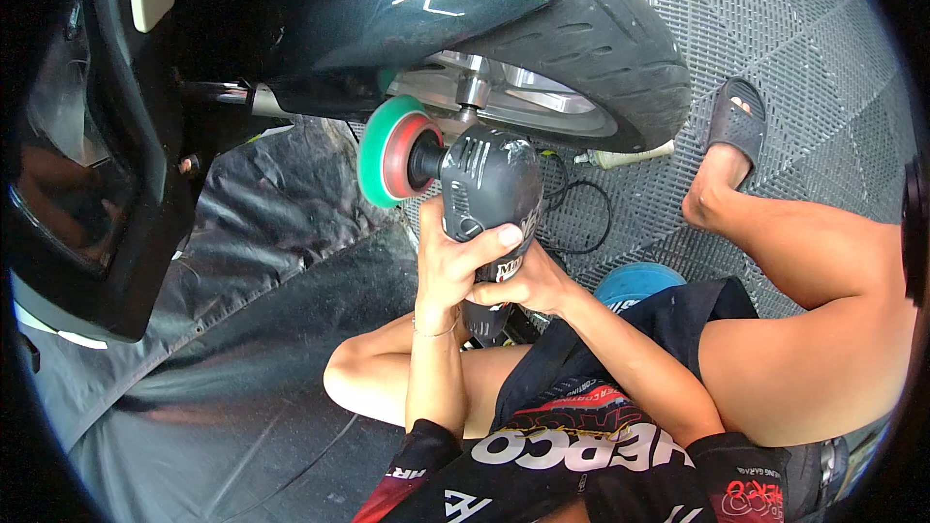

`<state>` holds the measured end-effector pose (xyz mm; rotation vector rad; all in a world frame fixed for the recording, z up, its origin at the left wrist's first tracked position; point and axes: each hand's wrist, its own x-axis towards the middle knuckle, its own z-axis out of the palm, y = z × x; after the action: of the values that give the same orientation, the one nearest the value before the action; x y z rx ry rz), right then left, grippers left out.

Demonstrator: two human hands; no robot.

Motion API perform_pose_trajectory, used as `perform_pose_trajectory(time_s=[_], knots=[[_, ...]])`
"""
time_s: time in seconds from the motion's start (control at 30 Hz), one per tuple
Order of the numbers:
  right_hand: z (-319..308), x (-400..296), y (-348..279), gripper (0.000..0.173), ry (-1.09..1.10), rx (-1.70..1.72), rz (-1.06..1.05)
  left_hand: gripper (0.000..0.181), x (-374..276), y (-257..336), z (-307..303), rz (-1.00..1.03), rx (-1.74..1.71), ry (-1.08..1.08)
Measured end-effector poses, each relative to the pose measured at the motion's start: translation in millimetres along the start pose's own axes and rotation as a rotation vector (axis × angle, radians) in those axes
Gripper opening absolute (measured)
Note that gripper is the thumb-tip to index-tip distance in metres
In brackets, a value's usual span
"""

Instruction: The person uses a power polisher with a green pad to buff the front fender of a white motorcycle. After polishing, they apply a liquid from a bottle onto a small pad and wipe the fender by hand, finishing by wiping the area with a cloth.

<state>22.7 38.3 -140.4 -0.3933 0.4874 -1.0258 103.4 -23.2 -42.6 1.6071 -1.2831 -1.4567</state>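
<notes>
Both my hands hold a black handheld polisher, its body upright in front of me. My left hand wraps one side of its grip, thumb across the front. My right hand closes around the other side, slightly lower. At the polisher's head sits a round green foam pad on a red backing, facing left. The pad's upper edge is close to the lower edge of a glossy dark motorcycle fender; whether they touch I cannot tell. Behind the polisher is the front wheel with its black tyre and silver rim.
Dark bodywork rises at the left. A black sheet covers the floor there; grey grid tiles lie at the right. A black cable and a pale bottle lie by the tyre. A blue round object is beside my leg.
</notes>
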Motion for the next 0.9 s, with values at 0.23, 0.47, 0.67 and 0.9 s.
perform_pose_trajectory(time_s=[0.23,0.47,0.67,0.9], knots=[[-9,-1,27,0.066,0.008,0.234,0.173,0.042,4,-24,-8,-0.108,0.135,-0.006],[-20,-4,71,0.058,0.02,0.445,0.268,0.043,6,-35,1,-0.169,0.296,0.047],[-9,-4,49,0.062,0.031,0.269,0.278,0.042,3,-35,-9,-0.191,0.19,0.024],[6,3,32,0.061,0.111,-0.123,-0.068,0.049,1,-16,-18,-0.041,-0.028,-0.072]])
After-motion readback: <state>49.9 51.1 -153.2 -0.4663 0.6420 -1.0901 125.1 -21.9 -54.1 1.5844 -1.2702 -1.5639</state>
